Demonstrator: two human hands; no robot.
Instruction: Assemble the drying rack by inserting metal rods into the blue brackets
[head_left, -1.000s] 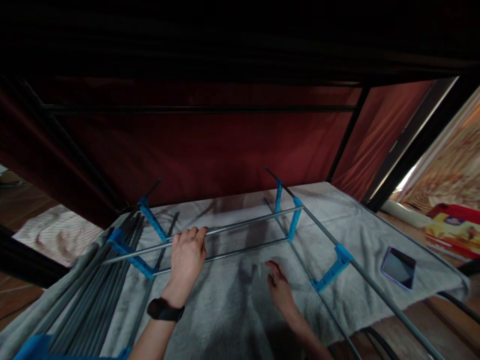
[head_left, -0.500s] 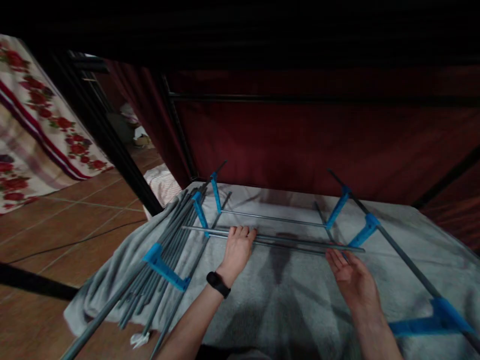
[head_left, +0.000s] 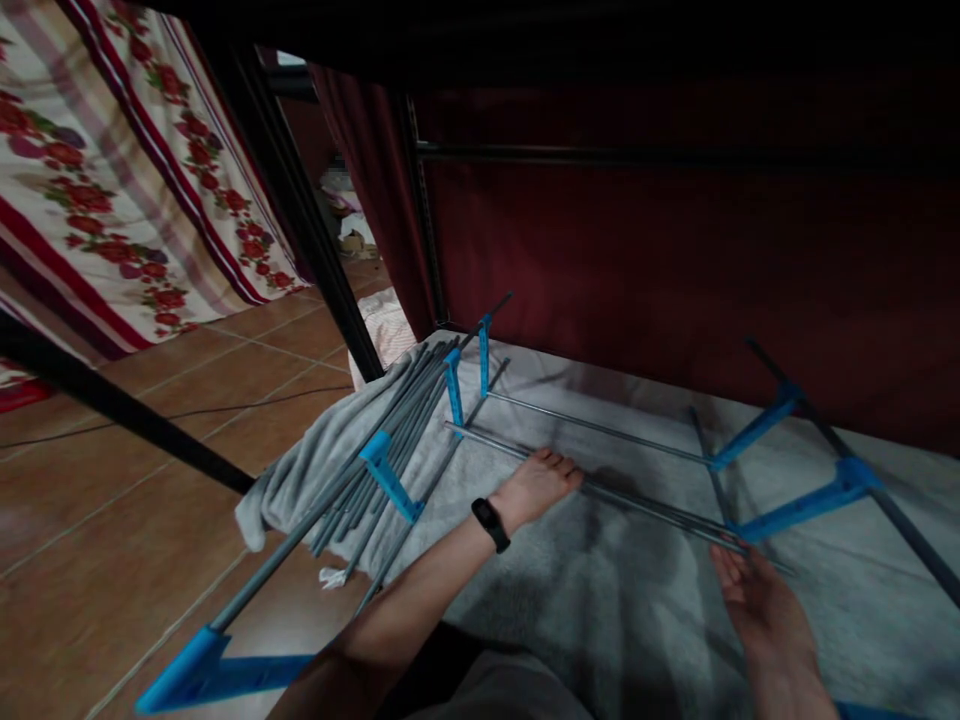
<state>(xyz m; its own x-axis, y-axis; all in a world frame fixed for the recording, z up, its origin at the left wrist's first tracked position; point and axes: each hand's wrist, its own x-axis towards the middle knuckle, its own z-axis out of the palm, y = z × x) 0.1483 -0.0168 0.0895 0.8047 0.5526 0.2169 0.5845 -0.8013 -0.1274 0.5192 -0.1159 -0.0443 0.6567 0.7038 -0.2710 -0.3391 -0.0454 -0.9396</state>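
Gripping a grey rod (head_left: 495, 443) is the left hand (head_left: 538, 490), with the right hand (head_left: 765, 595) open near one end.

A floral cloth (head_left: 139, 180) hangs left of a red curtain (head_left: 637, 275), a cable (head_left: 225, 407) crossing the tiled floor (head_left: 112, 560).

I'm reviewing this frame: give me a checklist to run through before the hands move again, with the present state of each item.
1. Left hand closed around the held rod: ok.
2. Right hand gripping near the rod's right end: not ok; the hand is open, with its fingers at the rod.
3. Back rod reaching the blue brackets on both sides: ok; left bracket, right bracket.
4. Held rod seated in any bracket: cannot tell.
5. Spare rods clear of both hands: ok; they lie in a bundle off to the left, on the cloth.
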